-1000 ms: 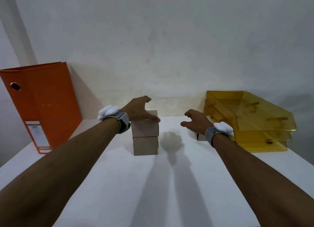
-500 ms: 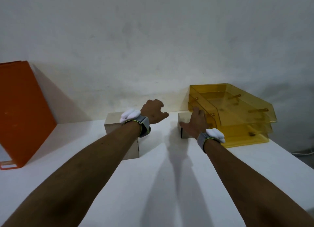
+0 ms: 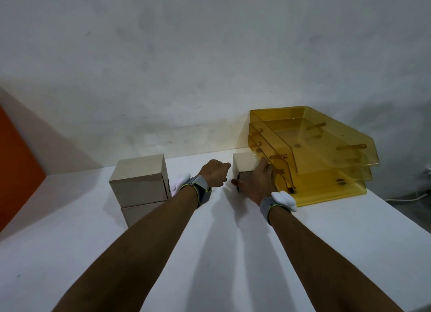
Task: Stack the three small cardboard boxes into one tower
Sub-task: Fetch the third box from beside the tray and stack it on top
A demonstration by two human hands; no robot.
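Observation:
Two small cardboard boxes stand stacked at centre left: the upper box (image 3: 140, 181) rests on the lower box (image 3: 137, 212), whose right part my left forearm hides. A third cardboard box (image 3: 242, 163) sits on the white table right beside the yellow trays. My right hand (image 3: 256, 183) grips this third box, thumb on its left front, fingers over its right side. My left hand (image 3: 215, 175) hovers between the stack and the third box, fingers curled, holding nothing, just short of the third box's left face.
A stack of yellow see-through letter trays (image 3: 310, 153) stands at the back right, touching the third box. An orange binder (image 3: 16, 167) leans at the far left. The white table (image 3: 233, 253) ends at the wall behind; a cable (image 3: 410, 198) trails off its right side.
My left hand left the top of the two-box stack and moved right with fingers curled. My right hand reached forward and closed on the third box. The view turned right.

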